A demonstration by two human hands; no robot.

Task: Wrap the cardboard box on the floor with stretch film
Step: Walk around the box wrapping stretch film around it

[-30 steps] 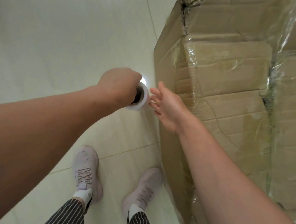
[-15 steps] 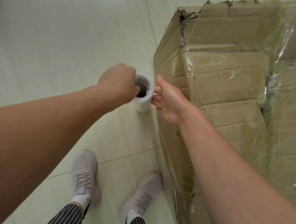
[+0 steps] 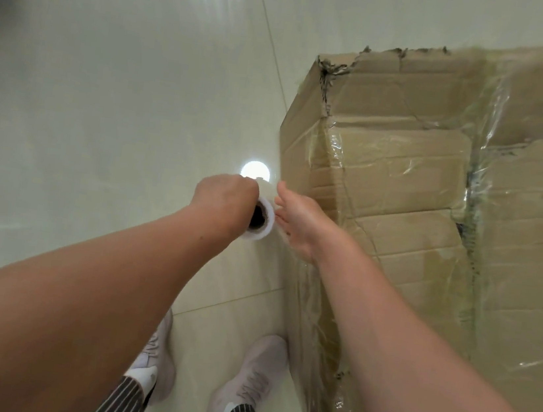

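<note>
A large worn cardboard box (image 3: 419, 197) stands on the floor at the right, its top and near side partly covered in shiny stretch film. My left hand (image 3: 225, 201) grips the white stretch film roll (image 3: 263, 220) at its top end, beside the box's near left side. My right hand (image 3: 299, 223) has straight fingers that rest against the right side of the roll. Clear film runs from the roll down along the box's side (image 3: 314, 315).
The floor is pale glossy tile (image 3: 102, 114) with a bright lamp reflection (image 3: 255, 170) just beyond the roll. My two feet in light sneakers (image 3: 250, 386) stand close to the box's side, below the hands.
The view has shifted, so the box sits lower and further right. Both hands and the roll have moved along the box's side toward its far left corner; the roll has tilted.
</note>
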